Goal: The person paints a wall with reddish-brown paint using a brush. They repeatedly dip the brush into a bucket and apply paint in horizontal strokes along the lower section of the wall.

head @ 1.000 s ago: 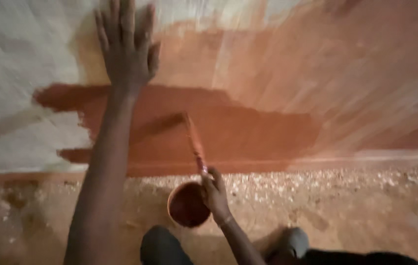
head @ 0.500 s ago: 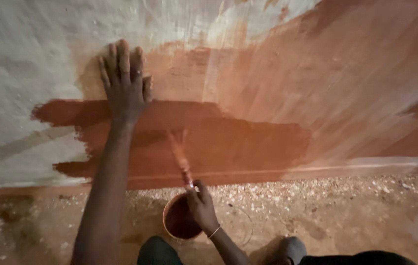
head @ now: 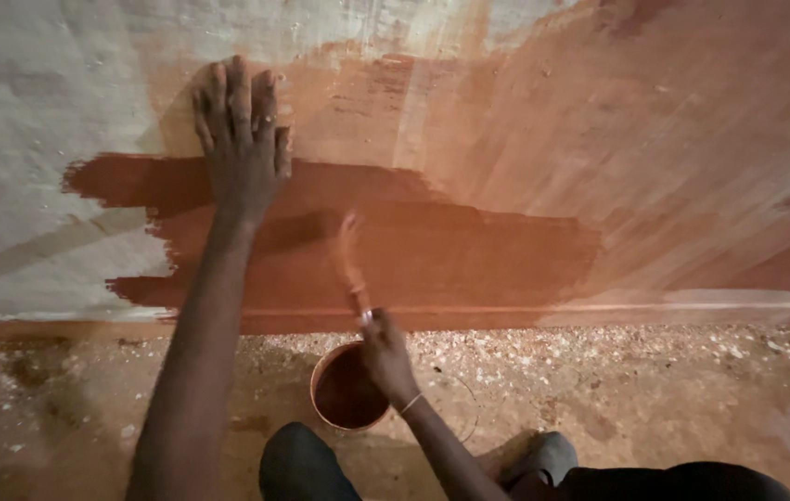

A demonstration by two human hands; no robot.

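My left hand [head: 242, 153] presses flat, fingers spread, on the rough plaster wall [head: 33, 111], while my right hand [head: 385, 357] holds a blurred paintbrush [head: 351, 264] in a closed grip above the round paint pot [head: 346, 390].

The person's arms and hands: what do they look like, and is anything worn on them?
Both arms are bare up to the frame edge, with no sleeves and no gloves. The left hand shows long fingers and no ring that can be made out. The right hand has a thin, light-coloured bracelet round its wrist. Whether paint marks the hands is too blurred to tell.
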